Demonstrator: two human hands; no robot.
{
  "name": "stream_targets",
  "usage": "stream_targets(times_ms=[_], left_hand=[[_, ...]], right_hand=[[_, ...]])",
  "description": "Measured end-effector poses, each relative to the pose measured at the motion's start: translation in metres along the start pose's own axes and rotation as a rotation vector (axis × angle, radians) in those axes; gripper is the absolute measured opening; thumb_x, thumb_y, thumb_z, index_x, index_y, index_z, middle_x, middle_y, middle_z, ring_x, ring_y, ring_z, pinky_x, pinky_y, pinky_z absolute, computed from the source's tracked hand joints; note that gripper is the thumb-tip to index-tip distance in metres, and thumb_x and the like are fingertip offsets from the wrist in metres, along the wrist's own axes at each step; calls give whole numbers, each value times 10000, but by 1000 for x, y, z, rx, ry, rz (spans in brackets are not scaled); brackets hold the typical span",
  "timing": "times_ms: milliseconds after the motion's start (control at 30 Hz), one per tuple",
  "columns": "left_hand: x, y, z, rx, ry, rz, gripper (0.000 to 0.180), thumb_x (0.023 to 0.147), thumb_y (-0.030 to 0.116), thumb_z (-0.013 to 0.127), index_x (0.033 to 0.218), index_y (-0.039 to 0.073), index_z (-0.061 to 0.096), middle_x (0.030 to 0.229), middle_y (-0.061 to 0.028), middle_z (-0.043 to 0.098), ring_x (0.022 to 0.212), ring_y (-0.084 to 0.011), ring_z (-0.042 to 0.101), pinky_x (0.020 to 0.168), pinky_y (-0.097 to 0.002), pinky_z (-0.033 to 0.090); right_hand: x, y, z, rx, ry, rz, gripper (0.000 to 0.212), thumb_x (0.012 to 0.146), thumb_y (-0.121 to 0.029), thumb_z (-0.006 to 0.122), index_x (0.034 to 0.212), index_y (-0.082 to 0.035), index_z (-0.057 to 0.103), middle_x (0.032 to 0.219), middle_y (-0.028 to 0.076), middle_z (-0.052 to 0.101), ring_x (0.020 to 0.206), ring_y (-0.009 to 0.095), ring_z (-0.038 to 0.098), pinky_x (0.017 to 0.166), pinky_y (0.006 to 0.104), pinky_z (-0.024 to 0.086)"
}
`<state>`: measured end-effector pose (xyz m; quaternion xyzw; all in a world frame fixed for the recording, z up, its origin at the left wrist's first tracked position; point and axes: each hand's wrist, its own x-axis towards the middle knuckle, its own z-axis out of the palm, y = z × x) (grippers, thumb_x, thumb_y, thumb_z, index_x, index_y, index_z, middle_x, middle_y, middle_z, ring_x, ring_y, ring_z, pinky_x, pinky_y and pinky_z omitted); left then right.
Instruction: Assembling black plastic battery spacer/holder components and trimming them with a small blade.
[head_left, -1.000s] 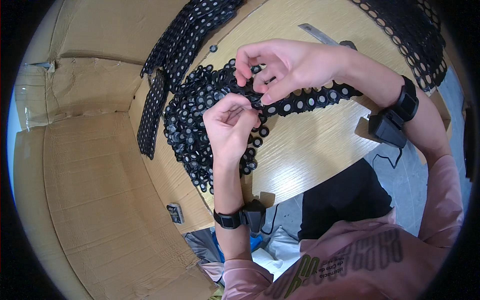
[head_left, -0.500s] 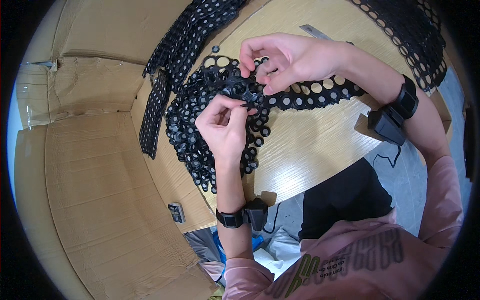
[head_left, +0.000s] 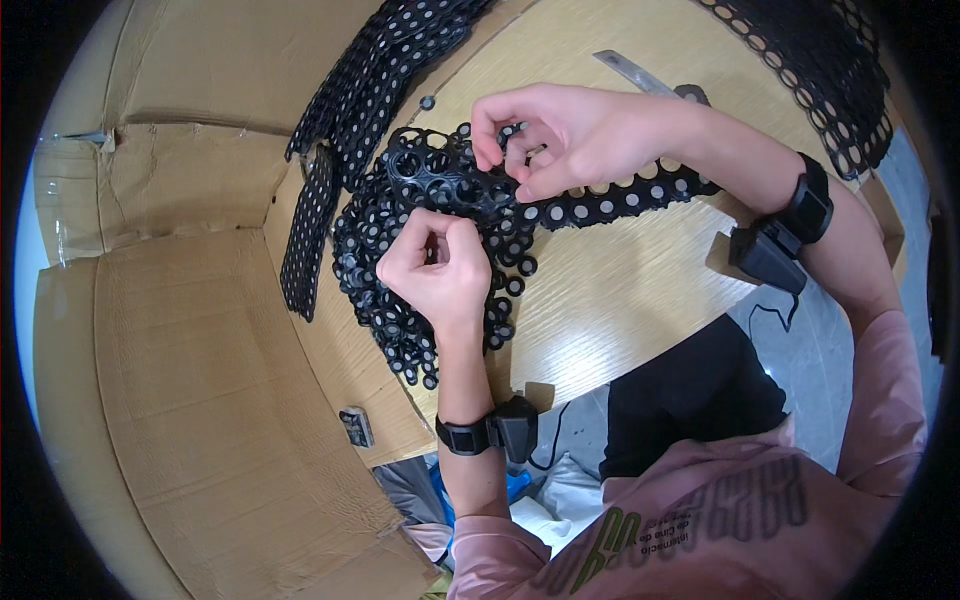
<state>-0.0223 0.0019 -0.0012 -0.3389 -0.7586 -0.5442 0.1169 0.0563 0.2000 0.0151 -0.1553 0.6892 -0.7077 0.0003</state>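
A heap of small black discs with pale grey centres point(head_left: 385, 320) lies on the table's left half. My left hand point(head_left: 440, 270) is over it, fingers curled in and thumb pressed to them; whatever is in the pinch is hidden. My right hand point(head_left: 570, 140) hangs just beyond, with thumb and fingers closing at the end of a black perforated strip point(head_left: 620, 208). Pale discs sit along the strip's near edge, and open holes show on its far side. Black webbing with empty round holes point(head_left: 425, 175) bunches over the heap between my hands.
Long black sheets dotted with pale discs point(head_left: 370, 90) lean at the back left beside cardboard walls point(head_left: 200, 370). More holed black webbing point(head_left: 810, 80) piles at the far right. A metal ruler-like blade point(head_left: 630, 70) lies behind my right hand. A small dark packet point(head_left: 355, 427) lies at lower left.
My left hand has drawn slightly left and nearer, away from the strip, and its fingers have curled in. My right hand has shifted slightly left and nearer; the holed webbing has moved left with it.
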Motion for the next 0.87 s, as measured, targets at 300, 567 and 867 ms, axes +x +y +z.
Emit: stream_targets(times_ms=[300, 567, 867], left_hand=[[22, -2, -24, 153, 290, -47, 145, 824, -20, 506, 742, -37, 625, 668, -66, 624, 574, -115, 574, 558, -227, 448], [26, -7, -19, 528, 167, 23, 156, 799, 62, 542, 865, -10, 663, 772, -127, 643, 675, -232, 600, 639, -348, 476], [23, -9, -22, 588, 188, 115, 177, 756, 90, 652, 928, 74, 691, 884, -93, 647, 748, -223, 606, 697, -353, 495]], right_hand=[[3, 5, -2, -140, 50, 6, 258, 793, 96, 589, 968, -38, 457, 948, 37, 487, 713, 55, 485, 603, 201, 456], [-6, 3, -4, -157, 102, 7, 233, 803, 69, 601, 962, -36, 467, 873, 43, 535, 676, 56, 536, 573, 191, 460], [1, -12, -40, -718, 380, 60, 227, 805, -109, 641, 1002, -39, 555, 1084, 84, 604, 904, 212, 665, 742, 326, 536]])
